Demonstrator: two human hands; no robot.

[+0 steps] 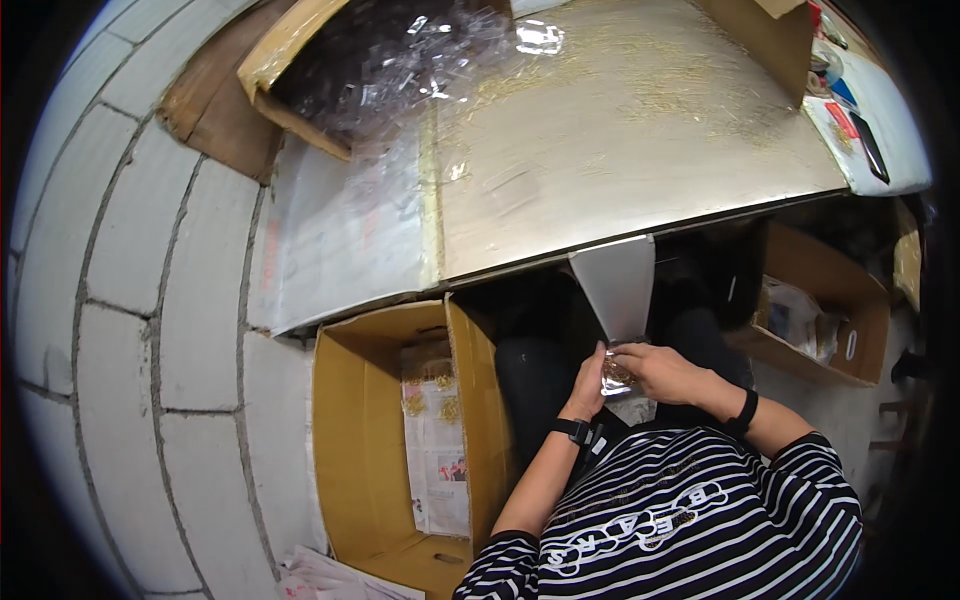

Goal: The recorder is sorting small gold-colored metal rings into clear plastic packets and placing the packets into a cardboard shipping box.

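Note:
In front of my lap, a small clear plastic box [617, 379] with brownish-gold contents sits between my hands. My left hand [588, 384] grips its left side, thumb pointing up. From the right, my right hand [668, 373] closes over its upper part with bent fingers, hiding some of it. A grey metal chute [618, 285] slopes down from the table edge and narrows just above the box. Thin gold pin-like pieces [690, 85] lie scattered over the table [620, 170].
A cardboard box [298, 128] with many clear plastic boxes [400, 80] tips onto the table at the back left. Left of my legs stands an open carton [365, 440] with small gold heaps. Another carton [830, 325] with plastic bags is at right. A dark phone-like object [870, 148] lies far right.

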